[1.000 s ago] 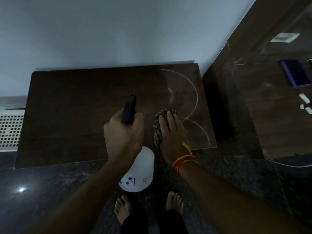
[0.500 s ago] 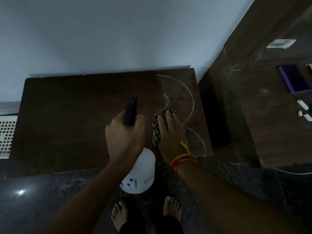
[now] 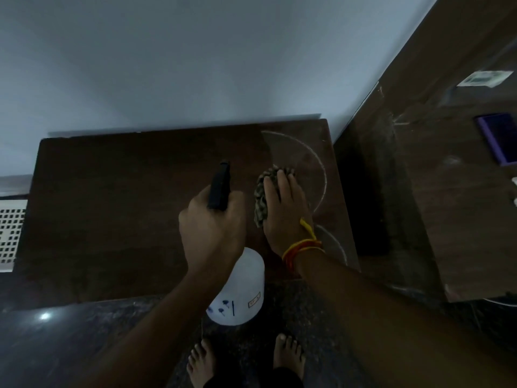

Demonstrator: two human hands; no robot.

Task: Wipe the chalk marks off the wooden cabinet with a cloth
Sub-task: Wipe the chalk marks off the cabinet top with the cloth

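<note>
A dark wooden cabinet top (image 3: 117, 205) lies below me against a pale wall. White chalk arcs (image 3: 321, 169) curve across its right end. My right hand (image 3: 285, 211) presses a bunched checked cloth (image 3: 261, 197) flat on the wood, just left of the arcs, with straight fingers on top of it. My left hand (image 3: 212, 231) grips the neck of a white spray bottle (image 3: 240, 295), whose black nozzle (image 3: 219, 186) points away from me over the cabinet.
A taller brown counter (image 3: 447, 191) stands at the right, with a purple object (image 3: 496, 138) and a paper label (image 3: 484, 78) on it. A white perforated grille (image 3: 11, 233) sits at the left edge. Dark stone floor (image 3: 70, 331) and my bare feet (image 3: 243, 359) are below.
My right hand has slid the cloth away from me, up towards the larger arc, and the small inner arc is no longer visible. The left hand kept the bottle in place.
</note>
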